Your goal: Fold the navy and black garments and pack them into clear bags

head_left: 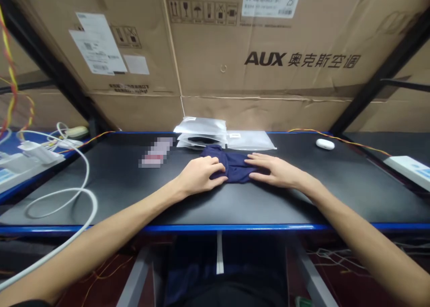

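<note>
A piece of dark navy cloth (237, 164), bunched and folded into a small strip, lies on the black tabletop in front of me. My left hand (200, 175) is on its left end, fingers curled over the fabric and thumb against its near side. At the other end rests my right hand (277, 169), its fingers stretched out and apart on the cloth. Just behind the cloth is a stack of frosted plastic bags (201, 130), with something dark inside a lower one. Another flat frosted bag (251, 140) lies beside the stack.
A white oval case (325, 144) sits at the back right. Power strips (411, 170) and a looping white cable (90, 199) lie at the sides. A blurred-out item (157, 152) is left of the bags. Large cardboard boxes (215, 74) stand behind, between black metal posts.
</note>
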`<control>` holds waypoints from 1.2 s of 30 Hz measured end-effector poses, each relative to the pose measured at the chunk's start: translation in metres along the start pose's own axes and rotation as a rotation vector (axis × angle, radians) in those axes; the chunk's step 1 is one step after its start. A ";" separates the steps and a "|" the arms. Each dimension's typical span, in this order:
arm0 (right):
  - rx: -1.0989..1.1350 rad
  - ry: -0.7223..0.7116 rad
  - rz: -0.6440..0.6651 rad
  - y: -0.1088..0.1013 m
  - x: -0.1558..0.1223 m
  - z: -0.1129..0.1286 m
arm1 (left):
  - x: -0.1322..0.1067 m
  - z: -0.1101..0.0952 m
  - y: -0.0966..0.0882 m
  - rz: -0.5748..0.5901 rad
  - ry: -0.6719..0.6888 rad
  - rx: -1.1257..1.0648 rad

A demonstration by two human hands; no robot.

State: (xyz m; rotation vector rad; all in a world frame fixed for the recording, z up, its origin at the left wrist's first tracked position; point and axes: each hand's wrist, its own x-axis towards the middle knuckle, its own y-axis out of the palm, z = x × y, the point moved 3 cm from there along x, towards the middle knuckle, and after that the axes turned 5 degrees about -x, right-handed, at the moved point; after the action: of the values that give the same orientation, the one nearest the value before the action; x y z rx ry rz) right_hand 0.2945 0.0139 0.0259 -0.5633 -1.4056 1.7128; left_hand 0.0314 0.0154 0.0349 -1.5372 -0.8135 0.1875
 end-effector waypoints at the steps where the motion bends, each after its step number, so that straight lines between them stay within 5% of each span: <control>1: 0.003 0.003 0.029 0.002 0.000 -0.001 | 0.000 0.001 -0.001 -0.019 -0.007 -0.012; 9: 0.038 0.033 0.076 -0.007 -0.003 -0.019 | -0.003 0.025 -0.034 -0.275 -0.147 0.051; 14: 0.042 0.065 0.111 -0.013 -0.008 -0.028 | -0.004 0.046 -0.044 -0.028 -0.187 0.197; 22: 0.055 0.099 0.156 -0.019 -0.013 -0.033 | -0.014 0.051 -0.052 0.301 -0.596 0.327; 25: 0.058 0.098 0.157 -0.019 -0.013 -0.033 | -0.015 0.052 -0.052 0.332 -0.603 0.353; 28: 0.063 0.112 0.143 -0.020 -0.014 -0.033 | -0.013 0.054 -0.055 0.195 -0.577 0.361; 31: 0.092 0.112 0.062 -0.022 -0.013 -0.032 | -0.009 0.054 -0.052 0.055 -0.398 0.181; 36: 0.112 0.029 -0.006 -0.026 -0.009 -0.029 | -0.007 0.055 -0.036 0.160 -0.193 -0.073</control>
State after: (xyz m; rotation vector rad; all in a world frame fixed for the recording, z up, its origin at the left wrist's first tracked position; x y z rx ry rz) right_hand 0.3301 0.0236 0.0415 -0.5193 -1.2807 1.7590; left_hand -0.0188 0.0531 0.0566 -1.6717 -0.8560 0.4331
